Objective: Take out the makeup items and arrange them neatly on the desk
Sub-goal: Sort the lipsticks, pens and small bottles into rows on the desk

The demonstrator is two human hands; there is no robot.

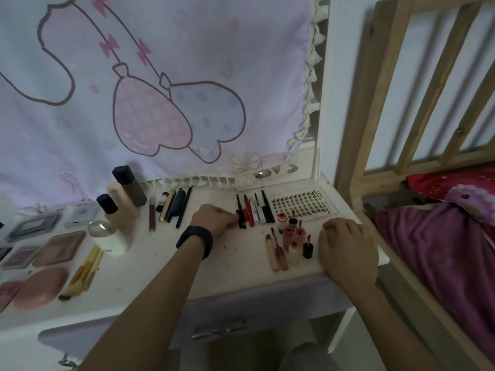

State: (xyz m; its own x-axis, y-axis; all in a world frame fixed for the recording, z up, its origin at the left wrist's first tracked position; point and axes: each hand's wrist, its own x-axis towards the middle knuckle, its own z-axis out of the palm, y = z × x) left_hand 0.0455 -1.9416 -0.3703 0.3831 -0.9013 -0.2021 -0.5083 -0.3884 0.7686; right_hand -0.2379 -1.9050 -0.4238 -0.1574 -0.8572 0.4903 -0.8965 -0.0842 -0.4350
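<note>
Makeup lies spread over a white desk (160, 263). My left hand (214, 219), with a dark band on the wrist, has its fingertips against the leftmost black pencil (239, 210) in a row of pens and liners (257, 210). My right hand (345, 247) rests palm down near the desk's right front corner, fingers curled, with nothing visible in it. Between the hands stand small lip-gloss bottles (292, 236), and two lip tubes (277, 250) lie next to them. A clear lash tray (302, 204) sits behind them.
Foundation bottles (126, 199) stand at the back left. Slim pens (174, 207) lie beside them. Palettes (59, 247), pink compacts (40, 287) and brushes (83, 271) cover the left side. A cartoon cloth (134, 89) hangs behind. A wooden bed rail (401, 89) and purple bedding (442, 250) are right.
</note>
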